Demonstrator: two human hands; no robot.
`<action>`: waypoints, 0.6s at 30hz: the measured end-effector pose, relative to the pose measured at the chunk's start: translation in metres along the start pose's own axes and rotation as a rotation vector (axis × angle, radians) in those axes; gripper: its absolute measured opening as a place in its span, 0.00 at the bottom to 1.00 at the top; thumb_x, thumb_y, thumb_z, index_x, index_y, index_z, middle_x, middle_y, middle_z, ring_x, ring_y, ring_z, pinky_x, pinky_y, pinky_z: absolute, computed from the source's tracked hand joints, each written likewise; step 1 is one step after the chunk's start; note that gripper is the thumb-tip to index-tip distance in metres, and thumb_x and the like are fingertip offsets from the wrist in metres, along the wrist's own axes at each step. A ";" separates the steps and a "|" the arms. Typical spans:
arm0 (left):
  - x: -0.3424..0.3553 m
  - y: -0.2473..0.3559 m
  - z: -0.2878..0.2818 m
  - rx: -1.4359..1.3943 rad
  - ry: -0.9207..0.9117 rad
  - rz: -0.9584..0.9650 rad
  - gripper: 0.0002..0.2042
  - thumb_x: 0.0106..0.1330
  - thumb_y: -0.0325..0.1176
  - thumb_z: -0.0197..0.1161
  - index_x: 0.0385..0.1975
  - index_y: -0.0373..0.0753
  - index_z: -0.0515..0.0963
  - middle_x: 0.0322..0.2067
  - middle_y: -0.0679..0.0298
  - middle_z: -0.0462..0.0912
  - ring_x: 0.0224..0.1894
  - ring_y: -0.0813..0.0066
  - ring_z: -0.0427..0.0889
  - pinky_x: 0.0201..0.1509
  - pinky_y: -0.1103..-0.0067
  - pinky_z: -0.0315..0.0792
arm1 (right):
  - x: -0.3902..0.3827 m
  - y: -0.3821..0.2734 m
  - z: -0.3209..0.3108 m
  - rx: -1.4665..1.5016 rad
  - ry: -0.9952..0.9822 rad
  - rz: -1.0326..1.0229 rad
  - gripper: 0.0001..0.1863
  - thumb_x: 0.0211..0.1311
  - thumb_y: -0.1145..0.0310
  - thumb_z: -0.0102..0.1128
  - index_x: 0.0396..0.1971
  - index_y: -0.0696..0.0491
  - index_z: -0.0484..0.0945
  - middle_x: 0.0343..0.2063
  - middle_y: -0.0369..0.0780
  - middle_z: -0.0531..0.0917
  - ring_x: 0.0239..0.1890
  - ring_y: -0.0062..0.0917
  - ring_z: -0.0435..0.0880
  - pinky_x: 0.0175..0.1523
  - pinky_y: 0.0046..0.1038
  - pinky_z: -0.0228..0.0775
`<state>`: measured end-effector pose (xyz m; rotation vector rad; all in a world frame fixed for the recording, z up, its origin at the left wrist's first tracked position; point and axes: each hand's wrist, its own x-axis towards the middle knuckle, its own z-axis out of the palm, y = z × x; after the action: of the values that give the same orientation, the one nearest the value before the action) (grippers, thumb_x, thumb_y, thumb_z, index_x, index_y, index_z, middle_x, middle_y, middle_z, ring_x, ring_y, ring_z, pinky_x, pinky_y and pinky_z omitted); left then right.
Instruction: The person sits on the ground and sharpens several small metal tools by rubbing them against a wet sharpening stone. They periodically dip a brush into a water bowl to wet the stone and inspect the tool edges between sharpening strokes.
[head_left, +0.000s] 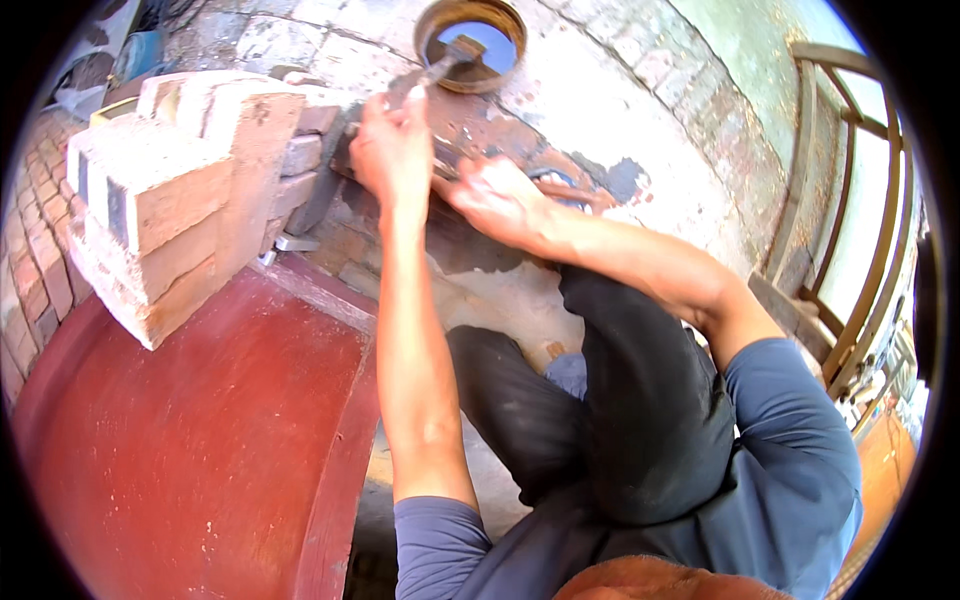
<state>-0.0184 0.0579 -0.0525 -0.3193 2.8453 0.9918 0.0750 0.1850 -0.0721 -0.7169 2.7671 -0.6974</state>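
Observation:
My left hand (396,150) is closed, fingers bent and slightly blurred, over the left end of a dark flat bar (447,160). Close to its fingertips is the handle of a brush-like tool (455,55), whose flat head rests in a round brown basin (424,62) of bluish water. My right hand (492,200) is curled round the right part of the same bar. Both palms hide most of it, so its exact kind does not show. Beneath my hands is a dark, wet-looking patch of brick floor (490,245).
At left, pale bricks (180,190) are stacked beside a red panel (220,430) with a raised border. A wooden frame (800,160) stands at right near a pale green wall. A thin brown stick (575,192) lies right of my hands. My bent knees (630,400) are close below.

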 end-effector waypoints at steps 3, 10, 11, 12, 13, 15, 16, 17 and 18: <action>0.030 0.010 0.026 0.126 -0.066 -0.026 0.32 0.71 0.58 0.66 0.61 0.33 0.82 0.42 0.53 0.93 0.50 0.49 0.91 0.60 0.58 0.79 | -0.021 0.007 0.001 0.000 0.093 -0.019 0.14 0.65 0.69 0.61 0.47 0.58 0.85 0.23 0.49 0.84 0.24 0.43 0.87 0.25 0.43 0.78; 0.039 0.005 0.046 -0.191 -0.189 -0.017 0.16 0.75 0.41 0.62 0.37 0.34 0.89 0.24 0.59 0.90 0.23 0.73 0.84 0.37 0.70 0.79 | -0.001 0.003 0.005 -0.020 -0.006 -0.017 0.14 0.64 0.72 0.60 0.48 0.58 0.85 0.24 0.51 0.84 0.25 0.44 0.88 0.25 0.44 0.78; 0.031 0.008 0.037 -0.131 -0.151 0.011 0.15 0.74 0.40 0.61 0.37 0.34 0.89 0.24 0.57 0.90 0.24 0.71 0.86 0.37 0.70 0.79 | -0.011 0.002 0.002 -0.029 0.023 0.034 0.13 0.64 0.72 0.60 0.46 0.57 0.86 0.24 0.51 0.84 0.24 0.44 0.88 0.25 0.44 0.78; 0.022 0.019 0.027 -0.114 -0.114 0.048 0.15 0.74 0.40 0.61 0.37 0.34 0.88 0.24 0.57 0.90 0.23 0.70 0.86 0.37 0.69 0.79 | -0.019 0.008 0.008 -0.044 0.036 0.021 0.13 0.65 0.71 0.59 0.47 0.56 0.86 0.24 0.51 0.84 0.22 0.44 0.87 0.23 0.44 0.77; 0.014 0.022 0.019 -0.099 -0.077 0.078 0.15 0.74 0.39 0.60 0.37 0.34 0.88 0.24 0.57 0.90 0.23 0.69 0.86 0.37 0.69 0.79 | -0.017 0.007 0.008 -0.021 0.042 0.013 0.13 0.65 0.71 0.59 0.46 0.56 0.86 0.24 0.51 0.84 0.23 0.44 0.87 0.23 0.44 0.77; 0.008 0.008 0.009 -0.072 -0.041 0.045 0.16 0.74 0.40 0.60 0.38 0.34 0.89 0.24 0.57 0.90 0.22 0.67 0.86 0.38 0.68 0.80 | -0.008 0.007 0.007 0.017 0.058 -0.003 0.13 0.64 0.71 0.59 0.45 0.56 0.86 0.25 0.51 0.85 0.23 0.44 0.87 0.24 0.44 0.78; 0.006 0.003 0.004 -0.063 -0.027 0.027 0.16 0.75 0.40 0.59 0.39 0.34 0.89 0.24 0.56 0.90 0.21 0.66 0.85 0.39 0.68 0.80 | 0.003 0.004 0.006 0.045 0.053 -0.036 0.11 0.62 0.71 0.60 0.41 0.57 0.87 0.25 0.51 0.85 0.25 0.45 0.88 0.26 0.44 0.79; 0.005 0.000 0.000 -0.094 -0.036 0.044 0.16 0.75 0.39 0.60 0.43 0.33 0.88 0.25 0.57 0.90 0.20 0.69 0.84 0.34 0.69 0.80 | 0.008 0.002 0.002 0.044 0.056 -0.042 0.10 0.59 0.72 0.61 0.38 0.57 0.87 0.25 0.52 0.84 0.26 0.45 0.88 0.27 0.45 0.80; 0.000 0.000 -0.005 -0.170 -0.043 0.009 0.16 0.76 0.38 0.60 0.46 0.31 0.88 0.26 0.57 0.90 0.20 0.72 0.84 0.31 0.72 0.78 | 0.005 0.003 0.006 0.049 0.058 -0.049 0.13 0.60 0.71 0.61 0.43 0.56 0.86 0.25 0.51 0.84 0.26 0.45 0.88 0.27 0.44 0.80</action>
<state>-0.0185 0.0551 -0.0483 -0.2972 2.7321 1.2306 0.0712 0.1817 -0.0794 -0.7691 2.7821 -0.8044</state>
